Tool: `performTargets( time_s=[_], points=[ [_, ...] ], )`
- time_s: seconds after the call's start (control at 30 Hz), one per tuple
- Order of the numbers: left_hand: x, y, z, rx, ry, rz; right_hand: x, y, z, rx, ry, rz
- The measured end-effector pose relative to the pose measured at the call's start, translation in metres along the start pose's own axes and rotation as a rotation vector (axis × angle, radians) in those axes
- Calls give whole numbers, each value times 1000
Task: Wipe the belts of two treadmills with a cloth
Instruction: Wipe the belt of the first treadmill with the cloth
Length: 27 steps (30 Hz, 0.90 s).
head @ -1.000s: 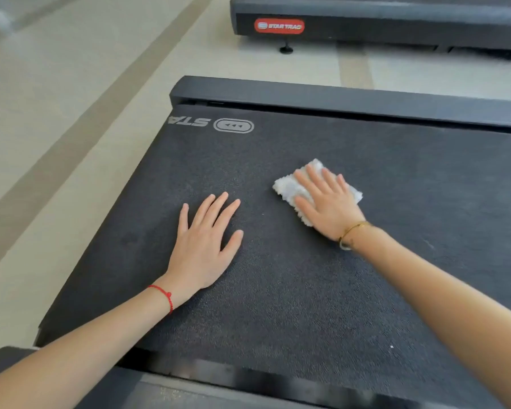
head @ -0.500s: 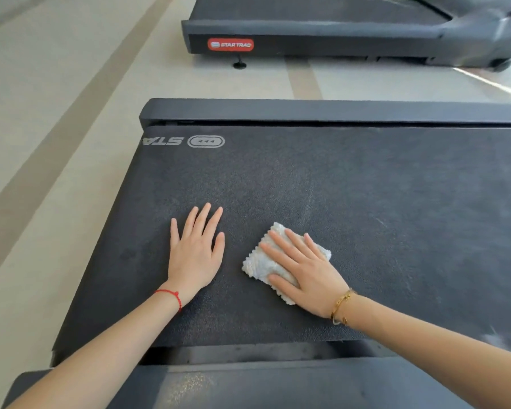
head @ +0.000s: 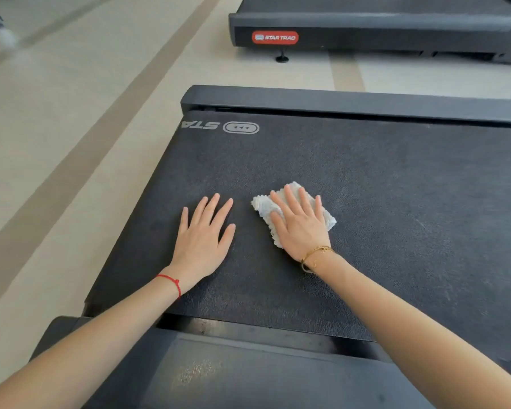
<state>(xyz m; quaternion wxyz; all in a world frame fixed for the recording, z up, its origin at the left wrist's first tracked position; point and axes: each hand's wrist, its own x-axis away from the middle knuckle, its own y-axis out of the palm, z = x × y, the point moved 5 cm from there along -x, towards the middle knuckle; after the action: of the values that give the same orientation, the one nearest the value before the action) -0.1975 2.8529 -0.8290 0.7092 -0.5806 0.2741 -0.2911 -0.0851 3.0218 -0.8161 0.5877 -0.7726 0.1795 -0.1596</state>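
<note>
A: How much room is left around the cloth (head: 295,214)?

B: The cloth is laid on the dark belt (head: 396,219) of the near treadmill, left of the belt's middle. A wide stretch of bare belt is seen to its right, and a good strip on its far side up to the far rail (head: 351,103). The belt's left edge is found well past the left hand (head: 202,236). The near edge, by the deck cover (head: 248,376), is well apart from both hands.

A: And the cloth against the hands?

B: It is pressed flat under the right hand (head: 300,224), whose fingers are laid straight over it; nothing is gripped. White edges are shown beyond the thumb side and the little-finger side. The left hand is spread flat on the bare belt just beside it, apart from the cloth.

A: Which way is the cloth set?

B: It is folded into a small pad, its long axis run from far left to near right, skewed to the belt's edges. A second treadmill (head: 381,31) is seen far off across the floor (head: 71,113).
</note>
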Motion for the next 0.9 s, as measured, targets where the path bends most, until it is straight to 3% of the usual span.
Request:
performTargets(
  time_s=[0.37, 0.5, 0.73, 0.9],
  points=[
    [48, -8, -38, 29, -143, 40, 71, 15, -58, 74, -543, -126],
    [64, -14, -45, 16, -190, 30, 59, 10, -36, 88, -528, -123],
    [84, -25, -49, -35, -178, -38, -8, 8, -42, 96, -306, -102],
    [94, -27, -48, -23, -197, -49, 18, 21, -98, 88, -470, -114]
  ],
)
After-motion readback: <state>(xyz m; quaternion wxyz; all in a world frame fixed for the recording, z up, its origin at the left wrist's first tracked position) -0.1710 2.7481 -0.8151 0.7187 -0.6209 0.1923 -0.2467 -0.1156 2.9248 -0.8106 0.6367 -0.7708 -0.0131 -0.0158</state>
